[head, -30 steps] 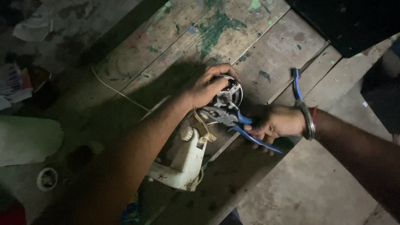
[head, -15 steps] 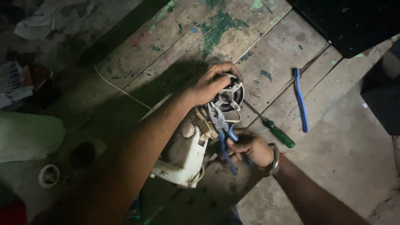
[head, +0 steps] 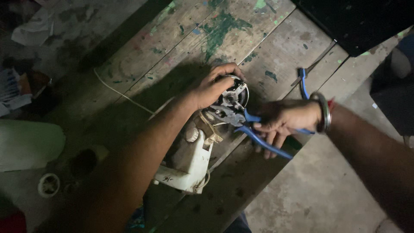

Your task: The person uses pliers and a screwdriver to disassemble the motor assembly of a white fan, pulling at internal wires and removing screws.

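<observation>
We see left hand (head: 213, 88) clamped over round metal motor end (head: 233, 100), pinning it on plank desk (head: 276, 47). Right hand (head: 282, 121) squeezes blue-handled pliers (head: 241, 121), nose at motor to work it. White housing (head: 189, 162) lies below; spare blue tool (head: 302, 82) parked near wrist.

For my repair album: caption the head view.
Left hand steadies a small motor while right hand works blue-handled pliers on it.
</observation>
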